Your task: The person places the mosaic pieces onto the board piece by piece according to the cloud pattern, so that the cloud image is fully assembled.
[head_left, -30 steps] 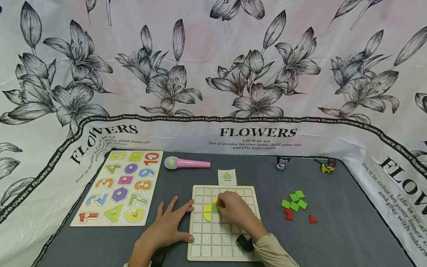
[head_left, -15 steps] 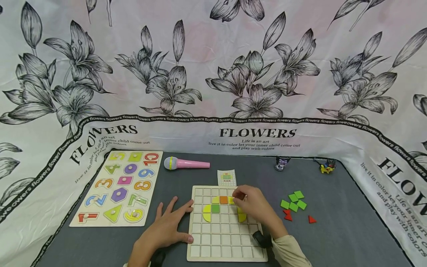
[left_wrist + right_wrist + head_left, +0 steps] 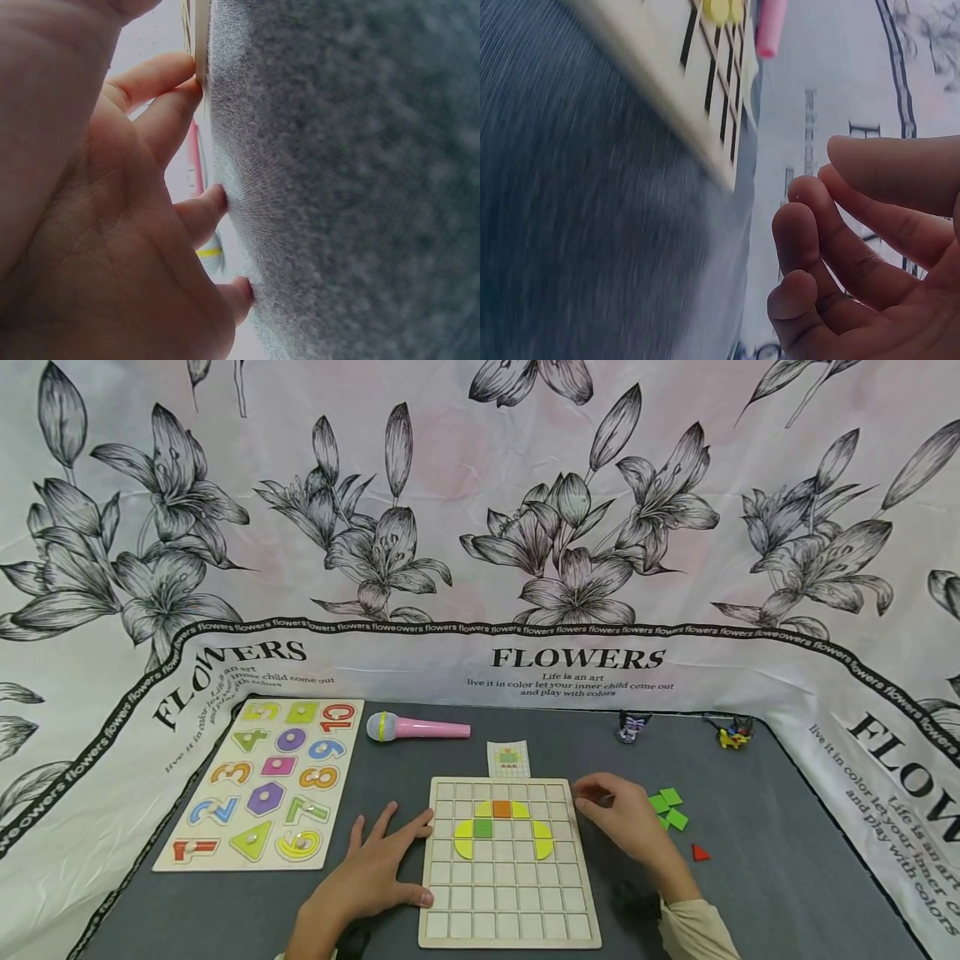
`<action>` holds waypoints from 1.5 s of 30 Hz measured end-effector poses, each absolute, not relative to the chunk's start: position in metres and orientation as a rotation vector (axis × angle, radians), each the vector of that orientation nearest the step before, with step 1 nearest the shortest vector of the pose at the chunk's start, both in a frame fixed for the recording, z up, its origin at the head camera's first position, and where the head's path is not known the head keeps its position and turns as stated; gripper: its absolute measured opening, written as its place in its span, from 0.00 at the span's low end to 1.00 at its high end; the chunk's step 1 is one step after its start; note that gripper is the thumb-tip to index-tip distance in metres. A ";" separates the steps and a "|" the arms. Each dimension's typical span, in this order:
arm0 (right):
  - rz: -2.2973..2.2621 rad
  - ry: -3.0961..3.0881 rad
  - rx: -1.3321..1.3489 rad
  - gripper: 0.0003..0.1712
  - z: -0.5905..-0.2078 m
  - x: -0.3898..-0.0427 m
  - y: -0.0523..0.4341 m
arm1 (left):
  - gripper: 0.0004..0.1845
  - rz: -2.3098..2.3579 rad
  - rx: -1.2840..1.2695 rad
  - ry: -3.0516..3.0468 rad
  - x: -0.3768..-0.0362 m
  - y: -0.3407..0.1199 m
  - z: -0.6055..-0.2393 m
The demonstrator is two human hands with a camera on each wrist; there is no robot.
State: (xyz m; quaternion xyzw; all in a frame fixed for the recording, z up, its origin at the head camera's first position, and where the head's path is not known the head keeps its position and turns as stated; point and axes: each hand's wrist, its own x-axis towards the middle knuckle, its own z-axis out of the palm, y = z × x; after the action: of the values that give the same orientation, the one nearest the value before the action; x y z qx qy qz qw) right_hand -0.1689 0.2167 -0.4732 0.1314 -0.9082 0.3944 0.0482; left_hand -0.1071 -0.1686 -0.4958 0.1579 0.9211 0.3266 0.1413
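Observation:
My left hand [image 3: 378,868] rests at the left edge of the pale grid board [image 3: 510,902], fingers spread, thumb and fingertips on the rim. In the left wrist view, two fingers [image 3: 161,112] touch the board's side while others reach the grey cloth. On the board lie an orange square tile [image 3: 501,809], a green square tile [image 3: 482,828] and yellow curved tiles [image 3: 465,839] in an arch. Just off the board's right side hovers my right hand [image 3: 626,814], loosely curled; in the right wrist view nothing shows between thumb and fingers.
Loose green tiles [image 3: 671,797] and a red triangle [image 3: 701,852] lie to the right, partly hidden by my hand. A pattern card [image 3: 507,760] sits behind the board. Left are a number puzzle [image 3: 330,852] and pink microphone [image 3: 431,728]. Two small figurines [image 3: 633,727] stand at the back.
My right hand has moved right from the arch to beyond the board's right edge, uncovering the orange tile and the right-hand yellow tiles. The left hand stays put.

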 end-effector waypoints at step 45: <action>0.960 -2.869 0.296 0.08 -0.480 -0.165 0.273 | 0.60 0.922 0.442 2.667 -0.107 -0.167 -0.496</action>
State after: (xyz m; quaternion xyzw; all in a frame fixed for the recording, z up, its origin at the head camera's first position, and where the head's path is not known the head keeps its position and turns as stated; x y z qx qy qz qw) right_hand -0.1654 0.2734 -0.4799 0.0971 -0.9426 0.3155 0.0510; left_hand -0.1073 -0.1673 -0.4962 0.1533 0.9242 0.3196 0.1420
